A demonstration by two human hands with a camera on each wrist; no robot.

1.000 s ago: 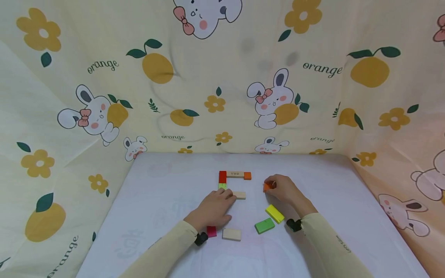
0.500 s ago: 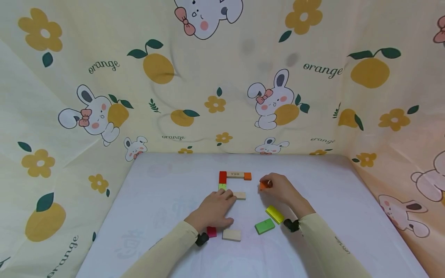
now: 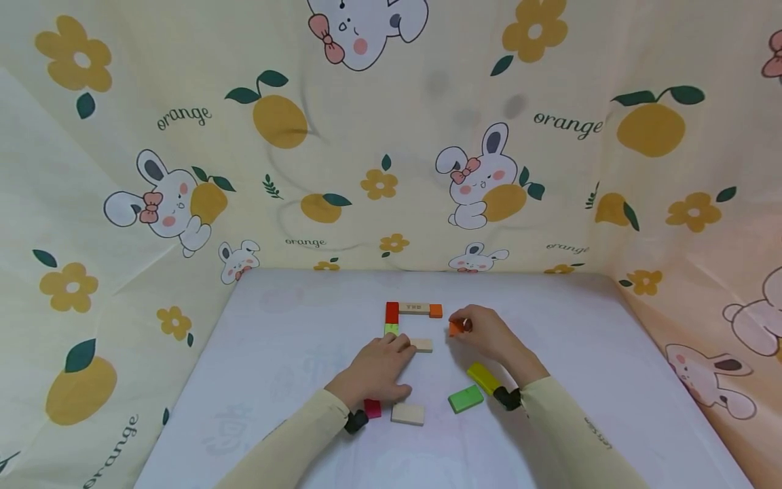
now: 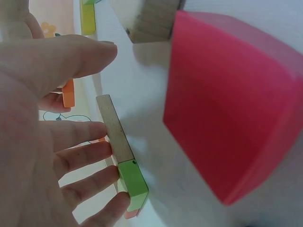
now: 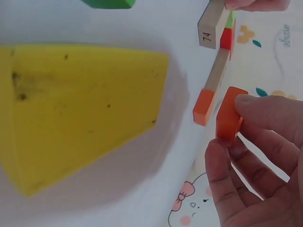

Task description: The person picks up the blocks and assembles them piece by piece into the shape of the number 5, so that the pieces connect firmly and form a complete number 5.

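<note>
My right hand (image 3: 491, 336) pinches a small orange block (image 5: 228, 118) between thumb and fingertips. It hovers right of a row of blocks on the table, made of a red block (image 3: 392, 313), a printed wooden block (image 3: 413, 308) and another orange block (image 3: 436, 310) at the right end. My left hand (image 3: 375, 370) has its fingers extended, tips touching a plain wooden block (image 4: 116, 130) and a light green block (image 4: 133, 182) below the red one. In the head view this hand partly covers both blocks.
A yellow block (image 3: 482, 377) and a green block (image 3: 466, 399) lie near my right wrist. Close to my left wrist are a pinkish-red block (image 3: 372, 409) and a wooden block (image 3: 407, 414). A patterned cloth (image 3: 366, 136) hangs behind the white table (image 3: 275, 421).
My right hand has moved left with the orange block, nearer the right end of the row. The left hand stays in place.
</note>
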